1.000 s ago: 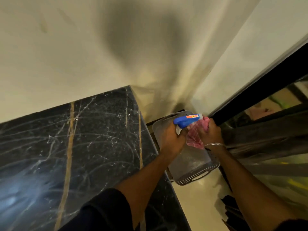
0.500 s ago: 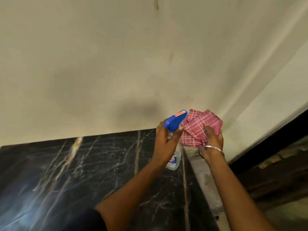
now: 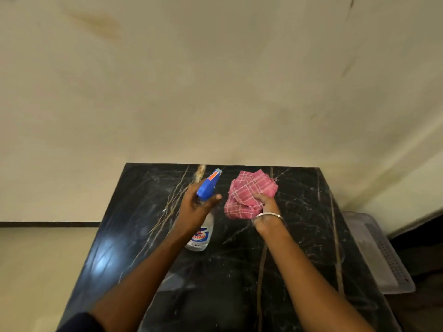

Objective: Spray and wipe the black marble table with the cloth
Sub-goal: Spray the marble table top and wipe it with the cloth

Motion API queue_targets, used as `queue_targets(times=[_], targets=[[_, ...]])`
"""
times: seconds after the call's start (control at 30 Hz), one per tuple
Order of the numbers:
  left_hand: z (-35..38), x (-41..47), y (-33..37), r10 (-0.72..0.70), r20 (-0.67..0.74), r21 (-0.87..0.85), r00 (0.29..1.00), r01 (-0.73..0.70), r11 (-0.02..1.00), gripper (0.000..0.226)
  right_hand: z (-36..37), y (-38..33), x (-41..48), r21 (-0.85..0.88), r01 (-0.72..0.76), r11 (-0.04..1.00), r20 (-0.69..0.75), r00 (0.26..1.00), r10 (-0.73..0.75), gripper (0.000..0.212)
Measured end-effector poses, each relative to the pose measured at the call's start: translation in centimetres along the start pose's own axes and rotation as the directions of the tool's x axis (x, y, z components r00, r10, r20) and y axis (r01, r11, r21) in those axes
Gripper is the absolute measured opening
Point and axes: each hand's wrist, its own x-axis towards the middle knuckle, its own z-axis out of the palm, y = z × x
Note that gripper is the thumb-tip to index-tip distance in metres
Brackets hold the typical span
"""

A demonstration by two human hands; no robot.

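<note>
Left grip [image 3: 194, 208] is clenched round the neck of the spray bottle [image 3: 203, 232], with the blue nozzle aimed toward the wall [image 3: 215, 92]. The bottle is over the black marble table [image 3: 306, 236]; I cannot tell whether it touches the surface. Right grip [image 3: 267, 213] grasps the bunched pink checked cloth [image 3: 249, 190] over the table, just right of the bottle and apart from it. A grey perforated tray [image 3: 383, 255] lies beside the table's right edge.
</note>
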Motion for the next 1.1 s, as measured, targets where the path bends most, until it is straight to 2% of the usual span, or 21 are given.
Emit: queue_targets(times=[0.07, 0.17, 0.23, 0.3, 0.5, 0.67, 0.8, 0.83, 0.93, 1.03, 1.1], targets=[[-1.8, -0.8, -0.3, 0.002, 0.004, 0.054, 1.000, -0.002, 0.999, 0.033, 0.7, 1.7, -1.1, -0.014, -0.008, 1.000, 0.006, 1.000, 0.008, 0.035], [-3.7, -1.6, -1.0, -0.026, 0.038, 0.120, 0.999, 0.021, 0.993, 0.033, 1.4, 3.5, -2.4, -0.076, -0.048, 0.996, 0.034, 0.998, 0.050, 0.025], [-4.6, -2.0, -1.7, -0.058, 0.029, 0.151, 0.998, 0.053, 0.987, 0.026, 1.7, 4.3, -2.8, -0.094, -0.058, 0.994, 0.040, 0.997, 0.062, 0.021], [-5.1, -2.3, -2.3, -0.076, 0.038, 0.170, 0.996, 0.069, 0.983, 0.021, 1.8, 4.6, -2.8, -0.085, -0.067, 0.994, 0.041, 0.997, 0.071, 0.021], [-5.8, -2.2, -2.4, -0.067, 0.043, 0.116, 0.997, 0.062, 0.991, 0.029, 1.6, 4.9, -2.9, -0.093, -0.037, 0.995, 0.049, 0.998, 0.041, 0.021], [-5.7, -1.5, -2.4, -0.055, 0.030, 0.115, 0.998, 0.052, 0.992, 0.013, 1.3, 5.5, -2.6, -0.096, -0.019, 0.995, 0.056, 0.998, 0.024, 0.023], [-5.2, -1.4, -2.1, -0.036, 0.074, 0.141, 0.997, 0.026, 0.990, 0.011, 1.1, 5.4, -2.6, -0.068, 0.001, 0.998, 0.078, 0.997, 0.004, 0.026], [-5.1, -1.4, -1.9, -0.032, 0.087, 0.145, 0.996, 0.019, 0.989, 0.014, 0.9, 5.4, -2.7, -0.063, 0.009, 0.998, 0.081, 0.997, -0.004, 0.029], [-5.0, -1.2, -1.6, -0.029, 0.136, 0.143, 0.990, 0.009, 0.990, 0.021, 0.4, 5.5, -2.6, -0.028, 0.016, 0.999, 0.087, 0.996, -0.014, 0.056], [-4.9, -0.9, -1.6, -0.030, 0.160, 0.130, 0.987, 0.009, 0.991, 0.025, 0.0, 5.4, -2.4, 0.046, 0.036, 0.998, 0.080, 0.996, -0.040, 0.034], [-4.7, -0.7, -1.6, -0.030, 0.150, 0.141, 0.988, 0.008, 0.990, 0.032, 0.0, 5.1, -1.9, 0.066, 0.062, 0.996, 0.081, 0.994, -0.067, 0.034]])
